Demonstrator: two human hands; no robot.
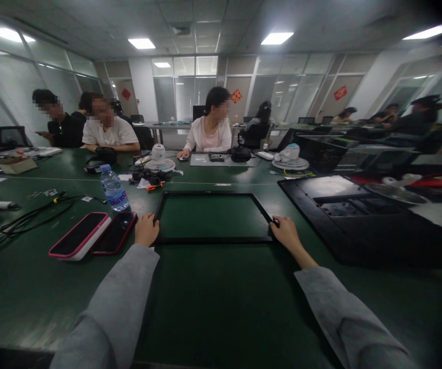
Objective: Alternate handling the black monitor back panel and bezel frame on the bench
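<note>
A thin black rectangular frame lies on or just above the green table, whose surface shows through its opening. My left hand is closed on the frame's left side, near the front corner. On the opposite side my right hand grips the right edge, fingers curled over it. Close to my left hand lie a phone with a red edge and a thicker white device with a pink rim. Behind them stands a water bottle with a blue cap.
A large black panel lies to the right. Black cables spread over the left side. Orange-handled pliers and two small white fans sit farther back. Several people sit beyond the green table.
</note>
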